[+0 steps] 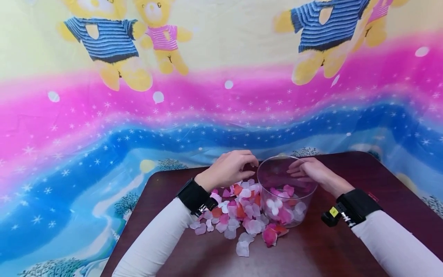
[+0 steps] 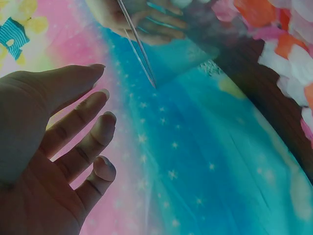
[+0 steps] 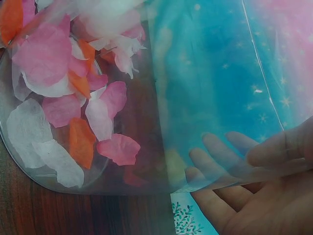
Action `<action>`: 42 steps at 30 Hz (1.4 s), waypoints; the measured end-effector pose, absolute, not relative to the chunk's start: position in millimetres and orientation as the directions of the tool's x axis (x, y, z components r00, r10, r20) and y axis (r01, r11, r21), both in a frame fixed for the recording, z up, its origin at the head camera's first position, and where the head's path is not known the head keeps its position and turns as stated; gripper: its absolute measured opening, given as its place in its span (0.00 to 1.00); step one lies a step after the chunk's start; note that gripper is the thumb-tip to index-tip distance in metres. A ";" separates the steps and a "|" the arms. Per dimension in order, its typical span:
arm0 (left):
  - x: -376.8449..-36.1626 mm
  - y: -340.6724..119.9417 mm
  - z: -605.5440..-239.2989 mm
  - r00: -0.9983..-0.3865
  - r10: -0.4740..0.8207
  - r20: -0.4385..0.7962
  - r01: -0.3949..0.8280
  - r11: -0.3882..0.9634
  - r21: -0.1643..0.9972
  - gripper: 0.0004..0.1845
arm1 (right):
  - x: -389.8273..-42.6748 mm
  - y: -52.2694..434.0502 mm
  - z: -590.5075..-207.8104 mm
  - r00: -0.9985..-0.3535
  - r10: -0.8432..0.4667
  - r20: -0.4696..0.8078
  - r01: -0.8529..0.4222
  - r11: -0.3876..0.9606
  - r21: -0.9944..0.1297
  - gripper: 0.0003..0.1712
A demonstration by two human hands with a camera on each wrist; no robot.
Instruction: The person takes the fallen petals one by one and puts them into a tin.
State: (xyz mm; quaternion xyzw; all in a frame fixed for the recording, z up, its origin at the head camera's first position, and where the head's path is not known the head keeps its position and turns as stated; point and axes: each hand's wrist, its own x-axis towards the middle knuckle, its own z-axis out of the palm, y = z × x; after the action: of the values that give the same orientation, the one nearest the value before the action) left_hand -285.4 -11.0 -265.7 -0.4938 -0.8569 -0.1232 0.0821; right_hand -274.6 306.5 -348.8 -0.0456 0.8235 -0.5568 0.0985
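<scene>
**Sleeves (image 1: 157, 234) in Foreground, Hands at Tub (image 1: 308, 201)**

White sleeves lie nearest the head camera; each ends at a black strap (image 1: 192, 196) worn on the wrist.

Left hand (image 1: 232, 168): open, fingers loosely bent, thumb set apart from them. The left wrist view shows a gap between thumb and fingertips, with nothing in it. The hand is above the far part of the heap (image 1: 238, 209), just beside the tub's rim and apart from it.

Right hand (image 1: 316, 175): at the tub's rim, on the side away from the left hand. In the right wrist view the fingers (image 3: 215, 154) are slightly bent and show through the clear wall; the thumb (image 3: 286, 147) lies by the rim, separate from them. Whether thumb and fingers pinch the wall cannot be told.

Tub: clear, upright, between the two hands. Pink, white and orange petals (image 3: 117, 149) lie inside, low down, beneath the level of the right hand.

Heap: pink, white, red and orange petals, below the left hand and spreading from there toward the person, close against the tub.

Table (image 1: 311, 256): dark red-brown, under tub and heap. Beyond both hands hangs a printed cloth (image 1: 221, 127).
</scene>
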 end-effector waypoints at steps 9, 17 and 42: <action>-289.1 -56.3 -296.2 -0.563 0.807 0.178 0.826 0.548 0.129 0.09 | -272.6 307.9 -349.4 -0.974 -0.208 -0.094 0.010 0.372 -0.928 0.28; -293.4 -87.8 -349.0 -0.663 0.748 0.034 0.739 0.645 0.195 0.09 | -273.3 308.1 -348.4 -0.973 -0.212 -0.088 0.003 0.371 -0.928 0.28; -304.7 -92.8 -405.1 -0.689 0.724 0.020 0.698 0.656 0.285 0.01 | -274.7 306.5 -351.3 -0.975 -0.203 -0.085 0.003 0.376 -0.927 0.28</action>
State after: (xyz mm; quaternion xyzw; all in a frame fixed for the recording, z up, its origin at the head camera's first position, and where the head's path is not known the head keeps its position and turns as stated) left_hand -304.7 -92.8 -405.1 -0.3914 -0.9088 -0.1364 -0.0478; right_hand -274.7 306.5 -351.3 -0.0609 0.8243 -0.5551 0.0928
